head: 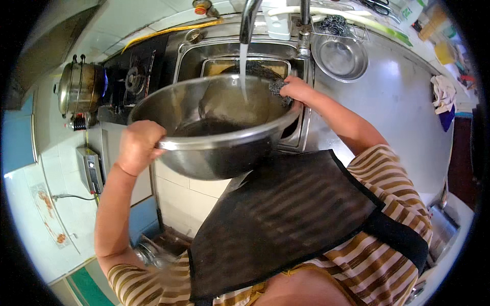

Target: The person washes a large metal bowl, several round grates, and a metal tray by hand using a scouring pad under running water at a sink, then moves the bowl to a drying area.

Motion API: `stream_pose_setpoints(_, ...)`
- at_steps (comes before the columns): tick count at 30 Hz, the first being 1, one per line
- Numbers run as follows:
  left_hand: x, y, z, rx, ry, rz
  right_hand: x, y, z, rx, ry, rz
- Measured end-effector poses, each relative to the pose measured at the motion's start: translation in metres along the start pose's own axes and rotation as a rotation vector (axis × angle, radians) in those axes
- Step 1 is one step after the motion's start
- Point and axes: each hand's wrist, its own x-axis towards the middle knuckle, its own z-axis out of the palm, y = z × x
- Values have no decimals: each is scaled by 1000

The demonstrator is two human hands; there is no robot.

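Note:
A large stainless steel basin [226,160] is held tilted over the front of the sink [180,57]. My left hand [141,142] grips its near left rim. At the far right rim is my right hand [298,90], closed around a dark metal scouring pad [276,88] that sits against the basin's inner wall. Water [243,65] runs from the faucet [250,23] into the basin. Behind the basin, part of a rectangular tray [285,68] shows in the sink. The basin's wall hides much of the sink.
Right of the sink, a smaller metal bowl [340,57] stands on the steel counter [383,95], below a wire rack with another scouring pad [334,25]. A green onion stalk [386,30] lies behind. At left, a steamer pot [78,88] sits over a blue flame beside a gas burner [134,80].

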Motion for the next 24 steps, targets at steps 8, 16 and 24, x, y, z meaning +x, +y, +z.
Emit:
stream_pose_setpoints(8,97,-24,-59,-28,-85,33,31,9,13,530,-478,132)
stream_pose_setpoints(16,198,-29,-98,97,-226,114,-2,-6,110,-18,-767,-304)
stream_pose_setpoints(24,211,-32,-111,123,-304,122,-45,-51,78,555,-951,-64)
